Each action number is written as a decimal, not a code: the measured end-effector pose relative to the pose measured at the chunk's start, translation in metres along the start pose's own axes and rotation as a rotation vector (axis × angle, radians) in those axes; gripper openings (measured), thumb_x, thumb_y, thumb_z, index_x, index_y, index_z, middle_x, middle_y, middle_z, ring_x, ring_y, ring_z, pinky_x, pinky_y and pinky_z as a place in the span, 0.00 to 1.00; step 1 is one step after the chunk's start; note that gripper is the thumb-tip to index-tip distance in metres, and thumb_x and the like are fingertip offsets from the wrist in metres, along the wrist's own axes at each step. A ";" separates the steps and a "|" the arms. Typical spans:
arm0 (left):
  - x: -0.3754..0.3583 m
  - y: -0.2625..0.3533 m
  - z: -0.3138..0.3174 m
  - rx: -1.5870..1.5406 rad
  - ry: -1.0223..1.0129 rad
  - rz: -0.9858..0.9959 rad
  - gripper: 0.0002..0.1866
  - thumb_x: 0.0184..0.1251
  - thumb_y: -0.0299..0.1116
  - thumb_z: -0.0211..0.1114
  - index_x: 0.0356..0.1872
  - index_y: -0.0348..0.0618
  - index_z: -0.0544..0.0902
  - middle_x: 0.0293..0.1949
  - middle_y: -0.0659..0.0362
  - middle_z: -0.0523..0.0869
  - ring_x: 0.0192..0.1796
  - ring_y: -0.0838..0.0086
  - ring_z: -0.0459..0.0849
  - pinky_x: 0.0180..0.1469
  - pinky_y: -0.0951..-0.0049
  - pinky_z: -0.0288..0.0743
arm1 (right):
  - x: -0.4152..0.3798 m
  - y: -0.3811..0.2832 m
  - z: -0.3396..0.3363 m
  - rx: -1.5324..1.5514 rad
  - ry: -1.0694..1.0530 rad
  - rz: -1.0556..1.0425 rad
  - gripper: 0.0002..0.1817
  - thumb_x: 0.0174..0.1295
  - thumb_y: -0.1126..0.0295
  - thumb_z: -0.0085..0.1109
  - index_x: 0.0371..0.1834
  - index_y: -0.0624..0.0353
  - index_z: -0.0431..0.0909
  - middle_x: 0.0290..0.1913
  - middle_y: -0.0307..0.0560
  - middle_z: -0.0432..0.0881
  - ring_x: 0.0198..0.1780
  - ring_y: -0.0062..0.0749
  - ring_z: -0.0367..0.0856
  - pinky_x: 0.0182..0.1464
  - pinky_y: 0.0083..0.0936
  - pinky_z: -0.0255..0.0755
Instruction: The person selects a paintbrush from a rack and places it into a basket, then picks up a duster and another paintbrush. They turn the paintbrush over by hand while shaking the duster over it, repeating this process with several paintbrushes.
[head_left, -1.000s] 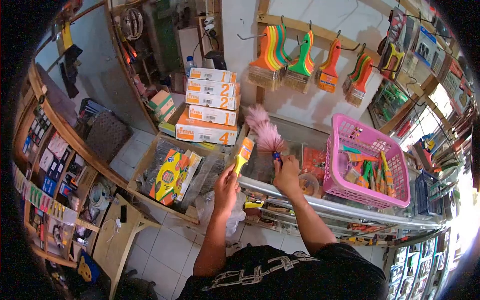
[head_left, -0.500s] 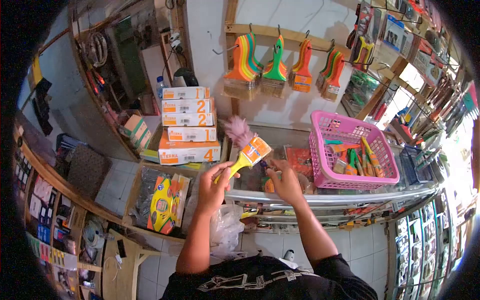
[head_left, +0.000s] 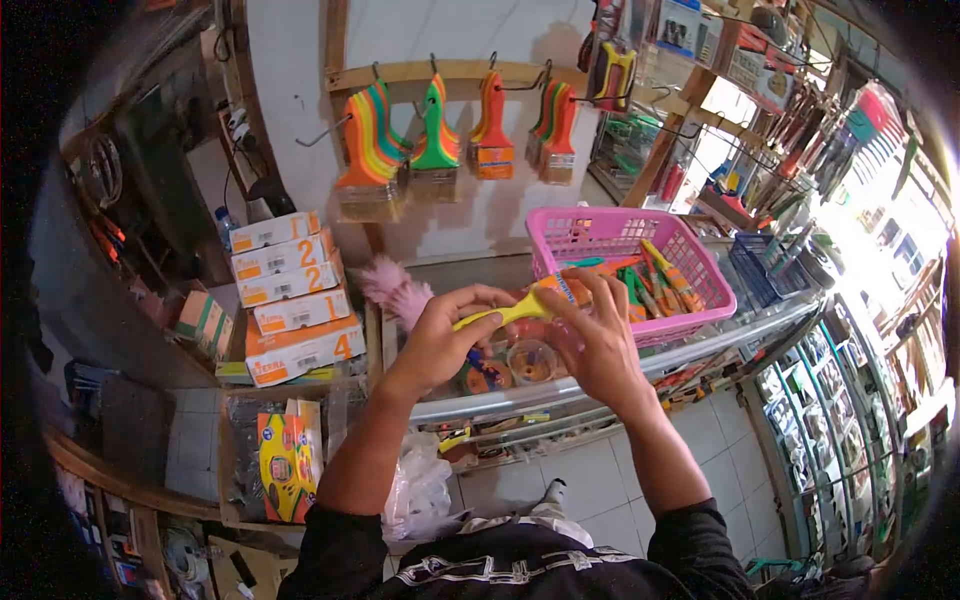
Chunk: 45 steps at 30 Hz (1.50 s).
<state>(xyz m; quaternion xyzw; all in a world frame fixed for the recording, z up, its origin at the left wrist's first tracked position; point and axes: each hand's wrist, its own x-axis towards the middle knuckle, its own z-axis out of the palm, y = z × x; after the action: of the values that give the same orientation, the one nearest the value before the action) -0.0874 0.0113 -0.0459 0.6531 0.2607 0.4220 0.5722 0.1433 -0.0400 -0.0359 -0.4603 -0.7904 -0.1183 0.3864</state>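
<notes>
A paintbrush with a yellow handle [head_left: 503,314] and an orange label is held between both hands over the glass counter. My left hand [head_left: 450,335] is closed on the handle end. My right hand [head_left: 597,335] has its fingers round the labelled bristle end and hides part of it. Just beyond my right hand, a pink basket [head_left: 700,318] holds several brushes with green and orange handles. Below the brush, a round clear container [head_left: 532,362] lies on the counter. A fluffy pink duster [head_left: 393,290] is beside my left hand.
Brushes [head_left: 437,135] hang from hooks on the wall. Stacked white and orange boxes [head_left: 300,345] stand at the left, above a carton with a yellow package [head_left: 287,465]. A dark blue basket [head_left: 765,268] is at the right, and a plastic bag [head_left: 415,485] hangs below.
The view has shifted right. The brush has turned to lie nearly level, and my right hand, earlier apart from it, has closed on its bristle end.
</notes>
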 end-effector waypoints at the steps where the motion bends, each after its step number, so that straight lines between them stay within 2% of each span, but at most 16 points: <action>1: 0.006 0.008 0.003 -0.011 -0.041 -0.014 0.14 0.78 0.29 0.62 0.59 0.37 0.82 0.46 0.59 0.91 0.37 0.84 0.81 0.41 0.82 0.76 | 0.002 0.008 -0.007 -0.001 0.001 0.005 0.27 0.59 0.77 0.69 0.63 0.47 0.83 0.64 0.53 0.76 0.63 0.56 0.72 0.63 0.47 0.73; 2: 0.012 0.015 0.006 -0.020 -0.081 -0.030 0.15 0.77 0.30 0.62 0.60 0.37 0.82 0.46 0.59 0.91 0.36 0.85 0.79 0.43 0.83 0.75 | 0.005 0.016 -0.012 -0.001 0.003 0.010 0.26 0.59 0.77 0.69 0.63 0.47 0.83 0.63 0.52 0.77 0.62 0.55 0.73 0.63 0.47 0.73; 3: 0.017 0.021 0.010 -0.078 -0.106 -0.049 0.16 0.77 0.31 0.62 0.61 0.38 0.82 0.47 0.59 0.91 0.38 0.86 0.79 0.44 0.83 0.75 | 0.008 0.022 -0.016 -0.011 0.038 -0.004 0.24 0.60 0.77 0.68 0.62 0.50 0.83 0.57 0.51 0.81 0.58 0.52 0.77 0.59 0.45 0.75; 6: 0.032 0.048 0.023 -0.037 -0.119 -0.029 0.17 0.78 0.31 0.61 0.63 0.38 0.81 0.48 0.58 0.91 0.39 0.86 0.78 0.44 0.82 0.75 | 0.018 0.041 -0.031 0.092 0.001 -0.008 0.22 0.61 0.77 0.66 0.60 0.54 0.83 0.53 0.51 0.83 0.55 0.50 0.79 0.56 0.42 0.76; 7: 0.041 0.049 0.025 0.011 -0.120 0.047 0.17 0.79 0.32 0.61 0.63 0.38 0.81 0.44 0.61 0.90 0.39 0.86 0.78 0.43 0.82 0.74 | 0.020 0.049 -0.032 0.100 0.032 -0.037 0.17 0.65 0.75 0.64 0.58 0.59 0.82 0.46 0.54 0.84 0.49 0.52 0.83 0.50 0.43 0.78; 10: 0.067 0.061 0.037 0.096 -0.043 0.148 0.17 0.80 0.33 0.60 0.64 0.38 0.82 0.37 0.65 0.86 0.37 0.86 0.77 0.40 0.82 0.72 | 0.027 0.063 -0.035 0.281 -0.061 0.125 0.15 0.69 0.72 0.63 0.57 0.63 0.81 0.43 0.58 0.84 0.44 0.57 0.85 0.45 0.45 0.78; 11: 0.077 0.064 0.039 0.132 -0.008 0.140 0.15 0.80 0.35 0.61 0.59 0.37 0.83 0.34 0.68 0.83 0.36 0.86 0.76 0.38 0.81 0.70 | 0.032 0.068 -0.038 0.342 -0.043 0.090 0.14 0.72 0.70 0.62 0.56 0.65 0.80 0.39 0.61 0.85 0.39 0.60 0.85 0.42 0.45 0.78; 14: 0.109 0.097 0.061 0.490 0.118 0.319 0.15 0.79 0.37 0.64 0.53 0.36 0.84 0.34 0.66 0.83 0.36 0.87 0.74 0.38 0.81 0.69 | 0.048 0.088 -0.045 0.515 -0.045 0.159 0.13 0.73 0.69 0.60 0.54 0.66 0.81 0.37 0.62 0.86 0.38 0.60 0.86 0.41 0.42 0.77; 15: 0.120 0.100 0.064 0.498 0.135 0.373 0.14 0.78 0.39 0.66 0.49 0.35 0.85 0.35 0.65 0.84 0.37 0.86 0.75 0.40 0.79 0.69 | 0.054 0.088 -0.054 0.548 -0.066 0.189 0.13 0.74 0.67 0.60 0.52 0.68 0.81 0.32 0.59 0.85 0.32 0.44 0.87 0.38 0.36 0.76; 18: 0.155 0.103 0.069 0.615 0.220 0.487 0.14 0.78 0.39 0.66 0.49 0.36 0.85 0.35 0.65 0.84 0.36 0.83 0.76 0.43 0.76 0.72 | 0.065 0.108 -0.054 0.724 -0.062 0.276 0.14 0.75 0.66 0.61 0.51 0.69 0.80 0.27 0.52 0.82 0.29 0.26 0.80 0.35 0.31 0.74; 21: 0.184 0.103 0.074 0.556 0.216 0.468 0.16 0.79 0.40 0.64 0.47 0.34 0.85 0.34 0.64 0.86 0.37 0.81 0.79 0.45 0.74 0.74 | 0.078 0.130 -0.051 0.810 -0.050 0.215 0.14 0.76 0.66 0.60 0.50 0.69 0.80 0.26 0.42 0.79 0.29 0.17 0.72 0.32 0.26 0.71; 24: 0.201 0.107 0.079 0.594 0.224 0.483 0.17 0.80 0.41 0.62 0.46 0.34 0.85 0.33 0.63 0.86 0.37 0.81 0.80 0.45 0.74 0.74 | 0.092 0.140 -0.053 0.943 -0.063 0.232 0.12 0.78 0.66 0.57 0.49 0.68 0.79 0.27 0.38 0.78 0.28 0.17 0.72 0.31 0.25 0.71; 36: 0.230 0.116 0.084 0.560 0.269 0.401 0.19 0.82 0.44 0.60 0.36 0.36 0.81 0.28 0.68 0.77 0.32 0.85 0.71 0.34 0.76 0.66 | 0.115 0.156 -0.064 1.124 -0.176 0.272 0.12 0.79 0.65 0.57 0.48 0.65 0.80 0.30 0.34 0.79 0.29 0.16 0.75 0.30 0.21 0.73; 39: 0.233 0.118 0.081 0.493 0.242 0.335 0.19 0.81 0.45 0.60 0.35 0.39 0.82 0.28 0.68 0.78 0.31 0.85 0.72 0.34 0.76 0.66 | 0.115 0.153 -0.069 1.225 -0.209 0.280 0.15 0.79 0.65 0.57 0.57 0.66 0.78 0.32 0.35 0.81 0.29 0.17 0.77 0.30 0.22 0.74; 42: 0.238 0.119 0.077 0.405 0.202 0.255 0.18 0.81 0.45 0.59 0.35 0.40 0.82 0.28 0.66 0.80 0.31 0.83 0.76 0.35 0.75 0.69 | 0.115 0.126 -0.087 1.365 -0.148 0.428 0.24 0.78 0.66 0.58 0.73 0.65 0.69 0.34 0.37 0.83 0.30 0.18 0.78 0.31 0.23 0.74; 45: 0.238 0.122 0.081 0.329 0.188 0.186 0.19 0.80 0.46 0.57 0.36 0.41 0.83 0.29 0.64 0.82 0.32 0.80 0.80 0.37 0.74 0.72 | 0.118 0.117 -0.096 1.451 -0.134 0.459 0.34 0.78 0.67 0.58 0.82 0.62 0.56 0.34 0.39 0.84 0.30 0.19 0.79 0.31 0.23 0.73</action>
<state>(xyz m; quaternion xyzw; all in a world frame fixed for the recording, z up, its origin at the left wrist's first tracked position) 0.0845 0.1387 0.1334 0.7167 0.3169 0.4839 0.3896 0.2551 0.0473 0.0941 -0.2498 -0.5762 0.5423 0.5581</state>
